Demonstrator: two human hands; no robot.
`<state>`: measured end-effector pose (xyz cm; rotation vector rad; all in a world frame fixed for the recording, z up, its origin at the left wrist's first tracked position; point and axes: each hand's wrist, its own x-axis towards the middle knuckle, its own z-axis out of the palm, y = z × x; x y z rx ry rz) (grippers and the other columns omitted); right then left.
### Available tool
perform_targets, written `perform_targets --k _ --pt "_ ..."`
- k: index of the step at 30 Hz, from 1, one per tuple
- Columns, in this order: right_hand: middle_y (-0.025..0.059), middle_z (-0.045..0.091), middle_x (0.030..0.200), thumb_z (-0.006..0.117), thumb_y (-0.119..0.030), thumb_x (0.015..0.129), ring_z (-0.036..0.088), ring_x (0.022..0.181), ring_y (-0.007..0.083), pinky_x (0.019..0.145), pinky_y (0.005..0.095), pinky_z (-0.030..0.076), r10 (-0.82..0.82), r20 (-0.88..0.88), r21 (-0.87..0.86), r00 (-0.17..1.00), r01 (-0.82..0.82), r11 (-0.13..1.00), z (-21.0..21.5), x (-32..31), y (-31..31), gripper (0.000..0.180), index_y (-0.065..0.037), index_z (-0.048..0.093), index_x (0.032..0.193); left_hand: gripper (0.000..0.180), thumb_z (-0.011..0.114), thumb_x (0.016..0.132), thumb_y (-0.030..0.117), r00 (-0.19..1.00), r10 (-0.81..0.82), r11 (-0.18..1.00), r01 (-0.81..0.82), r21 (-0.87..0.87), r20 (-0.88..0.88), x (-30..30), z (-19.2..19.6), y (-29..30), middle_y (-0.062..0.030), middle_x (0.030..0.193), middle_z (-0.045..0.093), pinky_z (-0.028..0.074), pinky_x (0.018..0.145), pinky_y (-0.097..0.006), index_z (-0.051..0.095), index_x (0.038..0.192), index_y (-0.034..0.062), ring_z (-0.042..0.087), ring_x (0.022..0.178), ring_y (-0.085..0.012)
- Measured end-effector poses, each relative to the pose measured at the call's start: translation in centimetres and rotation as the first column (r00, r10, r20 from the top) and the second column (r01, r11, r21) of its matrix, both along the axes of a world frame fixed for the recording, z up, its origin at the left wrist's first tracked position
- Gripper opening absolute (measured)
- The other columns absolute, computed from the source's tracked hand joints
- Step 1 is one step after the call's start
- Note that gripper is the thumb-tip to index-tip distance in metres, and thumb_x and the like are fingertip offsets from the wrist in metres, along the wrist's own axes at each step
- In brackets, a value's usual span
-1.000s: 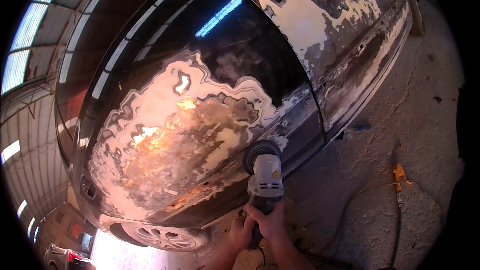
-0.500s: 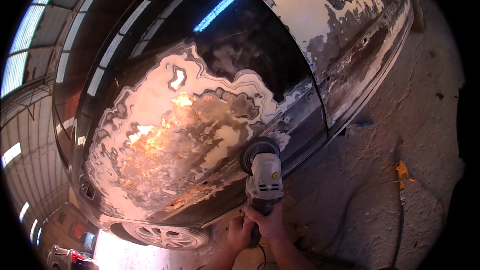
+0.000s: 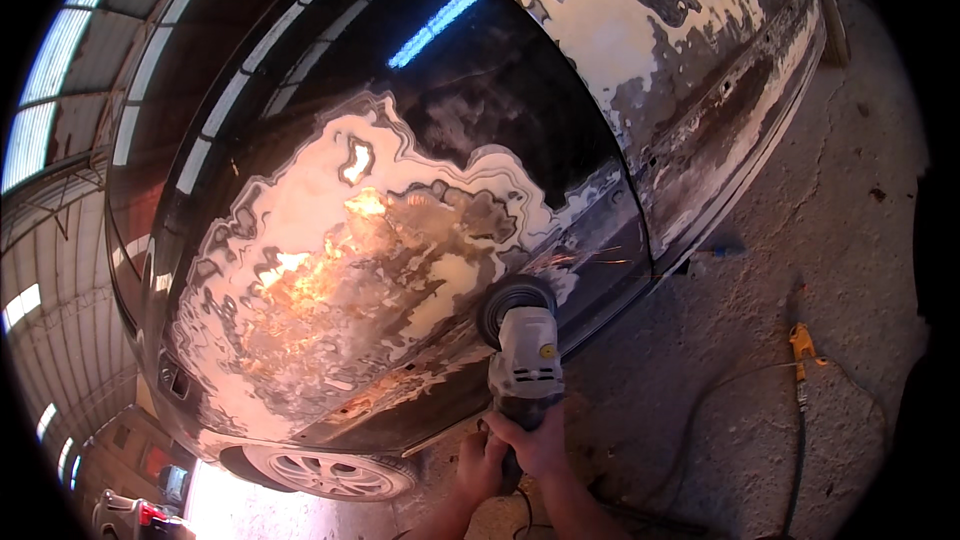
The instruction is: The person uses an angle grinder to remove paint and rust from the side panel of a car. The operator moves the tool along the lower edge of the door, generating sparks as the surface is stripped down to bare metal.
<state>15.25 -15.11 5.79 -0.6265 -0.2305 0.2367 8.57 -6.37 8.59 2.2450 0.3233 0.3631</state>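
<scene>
Grinder (image 3: 524,352) is gripped by both hands, left hand (image 3: 478,462) and right hand (image 3: 540,445), fingers closed round its handle, disc held at the lower edge of the car door (image 3: 400,270), open concrete floor (image 3: 760,340) to the right.

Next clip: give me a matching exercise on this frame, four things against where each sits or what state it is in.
Things:
1. grinder
2. car door panel
3. wheel
4. yellow-tipped hose

Place or state:
A. lying on the concrete floor at right
B. paint partly stripped to bare metal
C. held in both hands, disc at the door's lower edge
D. below the panel, near the lower edge

Pairs: 1-C, 2-B, 3-D, 4-A
</scene>
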Motion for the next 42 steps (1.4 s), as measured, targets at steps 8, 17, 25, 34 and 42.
perform_targets --k 8,17,25,34,42 --pt "0.0065 0.060 0.087 0.072 -0.002 0.068 0.061 0.071 0.0151 0.064 0.0295 0.051 0.028 -0.047 -0.002 0.999 -0.028 1.000 -0.9 0.0 0.4 0.047 -0.001 0.049 0.109 0.050 0.046 0.089 0.040 0.999 0.032 0.999 -0.032 0.019 -0.035 0.2 -0.2 -0.3 -0.0178 0.077 0.063 0.046 0.067 -0.034 0.058 0.092 -0.0085 0.061 0.078 -0.0209" --pt "0.0040 0.064 0.073 0.075 -0.014 0.069 0.061 0.066 0.0121 0.063 0.0280 0.048 -0.093 -0.142 0.052 0.986 0.101 0.994 1.8 0.9 -1.6 0.022 0.000 0.063 0.081 0.046 0.047 0.090 0.036 0.996 -0.083 0.996 0.083 0.009 -0.037 1.9 1.6 -1.8 -0.0178 0.086 0.064 0.046 0.073 -0.034 0.057 0.101 -0.0070 0.060 0.086 -0.0200" --pt "0.0031 0.060 0.079 0.073 -0.005 0.067 0.058 0.066 0.0118 0.060 0.0275 0.048 -0.074 -0.106 0.042 0.992 0.079 0.996 1.6 1.5 -2.1 0.030 -0.002 0.058 0.093 0.048 0.048 0.090 0.036 0.995 -0.065 0.994 0.059 -0.087 -0.069 2.6 0.2 -0.9 -0.0139 0.084 0.064 0.046 0.072 -0.032 0.056 0.099 -0.0105 0.058 0.082 -0.0164" --pt "0.0034 0.063 0.068 0.073 -0.012 0.068 0.059 0.059 0.0112 0.057 0.0277 0.048 -0.139 -0.105 -0.049 0.985 0.135 0.990 1.9 1.4 -2.3 0.019 0.000 0.062 0.078 0.051 0.049 0.090 0.039 0.996 -0.091 0.981 0.087 -0.173 -0.016 2.7 0.3 -1.4 -0.0116 0.082 0.063 0.047 0.069 -0.029 0.056 0.099 -0.0106 0.057 0.079 -0.0136" --pt "0.0037 0.063 0.070 0.073 -0.010 0.068 0.059 0.062 0.0115 0.058 0.0276 0.048 -0.204 -0.136 0.018 0.969 0.209 0.978 2.0 1.8 -2.3 0.019 0.000 0.061 0.078 0.049 0.049 0.089 0.038 0.994 -0.088 0.994 0.083 -0.077 -0.064 3.1 0.5 -1.5 -0.0120 0.079 0.063 0.047 0.068 -0.030 0.057 0.097 -0.0099 0.058 0.077 -0.0140"
